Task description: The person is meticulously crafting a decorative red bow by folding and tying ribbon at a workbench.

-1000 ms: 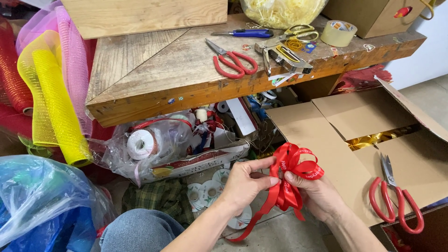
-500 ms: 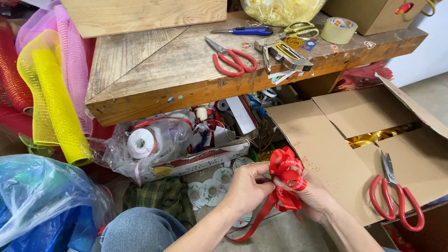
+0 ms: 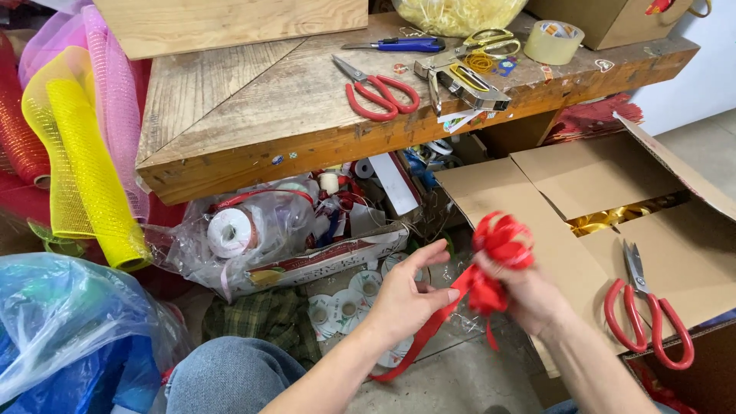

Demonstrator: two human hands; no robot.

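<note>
A: Status on the red bow (image 3: 502, 244)?

B: Lower centre-right of frame. My right hand (image 3: 529, 295) is pinching its knot; my left hand (image 3: 402, 299) pinches the ribbon tail (image 3: 429, 333).

A: Risks?

B: If my pinch slackens, the loops probably spring open. Brown cardboard box (image 3: 613, 192) sits right; a long red-and-white carton (image 3: 330, 257) lies under the wooden bench (image 3: 253, 115).

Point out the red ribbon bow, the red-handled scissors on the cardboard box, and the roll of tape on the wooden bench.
red ribbon bow (image 3: 502, 241), head view, looped top.
red-handled scissors (image 3: 648, 322), head view, handles.
roll of tape (image 3: 553, 43), head view, outer side.
</note>
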